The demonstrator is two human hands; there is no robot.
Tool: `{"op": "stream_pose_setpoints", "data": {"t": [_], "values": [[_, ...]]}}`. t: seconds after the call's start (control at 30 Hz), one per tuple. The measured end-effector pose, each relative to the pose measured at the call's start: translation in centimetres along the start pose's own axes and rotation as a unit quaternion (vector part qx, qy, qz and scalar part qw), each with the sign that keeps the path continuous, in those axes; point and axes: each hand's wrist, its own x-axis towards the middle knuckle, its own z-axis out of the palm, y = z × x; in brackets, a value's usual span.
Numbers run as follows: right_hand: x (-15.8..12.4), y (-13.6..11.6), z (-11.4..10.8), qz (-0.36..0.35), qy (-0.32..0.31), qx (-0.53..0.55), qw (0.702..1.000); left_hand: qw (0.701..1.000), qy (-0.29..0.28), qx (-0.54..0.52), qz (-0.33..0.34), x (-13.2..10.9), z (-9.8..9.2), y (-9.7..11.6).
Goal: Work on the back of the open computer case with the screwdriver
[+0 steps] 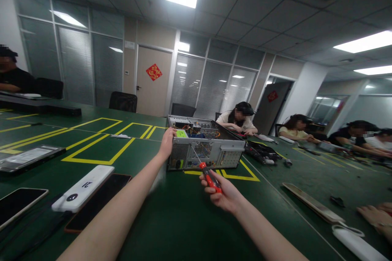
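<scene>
An open desktop computer case (211, 151) lies on its side on the green table (183, 220), its rear panel facing me. My left hand (168, 142) grips the case's top left corner, fingers curled over the edge. My right hand (222, 193) is closed round the red handle of a screwdriver (206, 171). The shaft points up and left, its tip against the rear panel near the fan grille. Cables and a green label show inside the case.
At my left lie a white power bank (82, 187), dark phones (18, 204) and a tablet (29, 157). Yellow tape lines (98, 147) mark the table. Several other people sit along the far and right sides. Another person's hand (375, 216) rests at right, near a flat panel (312, 203).
</scene>
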Motion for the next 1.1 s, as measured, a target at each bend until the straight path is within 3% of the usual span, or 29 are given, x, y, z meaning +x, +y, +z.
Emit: {"op": "stream_pose_setpoints", "data": {"t": [0.27, 0.47, 0.63, 1.1], "values": [[0.11, -0.38, -0.89, 0.025, -0.007, 0.021, 0.999, 1.0, 0.006, 0.002, -0.011, -0.02, 0.03, -0.02], [-0.05, -0.5, -0.69, -0.013, -0.008, 0.016, 1.0, 1.0, -0.002, 0.002, -0.016, -0.11, -0.04, 0.22], [-0.12, -0.43, -0.5, 0.008, -0.047, -0.002, 0.999, 1.0, -0.003, 0.008, -0.009, -0.02, -0.05, 0.12], [-0.53, -0.38, -0.6, 0.005, -0.034, 0.037, 0.999, 1.0, -0.004, 0.009, -0.008, -0.02, -0.01, 0.24]]}}
